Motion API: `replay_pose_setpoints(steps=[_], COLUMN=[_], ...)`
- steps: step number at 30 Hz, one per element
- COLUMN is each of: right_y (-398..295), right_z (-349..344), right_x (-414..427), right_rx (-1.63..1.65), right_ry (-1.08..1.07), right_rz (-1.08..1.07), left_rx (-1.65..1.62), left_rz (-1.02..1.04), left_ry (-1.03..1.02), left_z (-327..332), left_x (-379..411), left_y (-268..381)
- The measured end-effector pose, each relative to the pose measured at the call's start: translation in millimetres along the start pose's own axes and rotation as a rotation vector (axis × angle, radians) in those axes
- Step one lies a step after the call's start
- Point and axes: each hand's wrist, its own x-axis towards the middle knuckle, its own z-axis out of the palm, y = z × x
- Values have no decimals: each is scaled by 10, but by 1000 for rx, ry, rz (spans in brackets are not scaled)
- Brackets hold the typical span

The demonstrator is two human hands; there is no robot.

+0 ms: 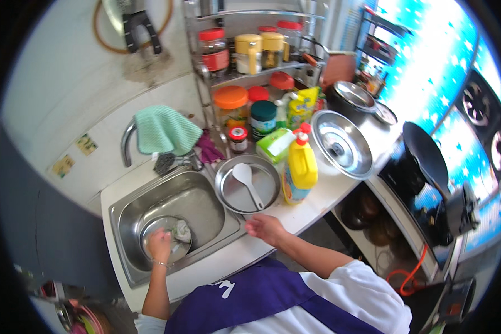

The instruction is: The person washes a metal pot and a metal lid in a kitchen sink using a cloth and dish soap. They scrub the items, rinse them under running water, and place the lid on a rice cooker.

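Over the stainless steel sink, my left hand is lowered to a round metal dish in the basin. Its fingers look curled, and blur hides whether they grip anything. A crumpled pale cloth or bag lies in that dish, just right of the fingers. My right hand hovers near the counter's front edge with nothing visible in it. Just beyond it, a round metal pan rests partly on the sink's right rim, with a white plastic serving spoon lying inside.
A yellow detergent bottle stands right of the pan, near a steel bowl. A green cloth drapes the faucet. Several jars line the rack behind. At right is a black wok on the stove.
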Motion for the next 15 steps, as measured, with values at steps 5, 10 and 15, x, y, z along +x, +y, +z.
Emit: replay_pose_setpoints(steps=[5,10,15], right_y=[-116,-322,-87], right_z=[-339,-499,-233], right_x=[328,514,230], right_rx=[83,-81,-277], right_ry=[100,243,210], right_rz=[-24,-22,33], left_rx=[88,230,20], left_rz=[21,30,-10], left_ry=[186,94,240], left_z=[-101,45,-29], left_x=[-501,-687,-1126], left_y=[590,879,804])
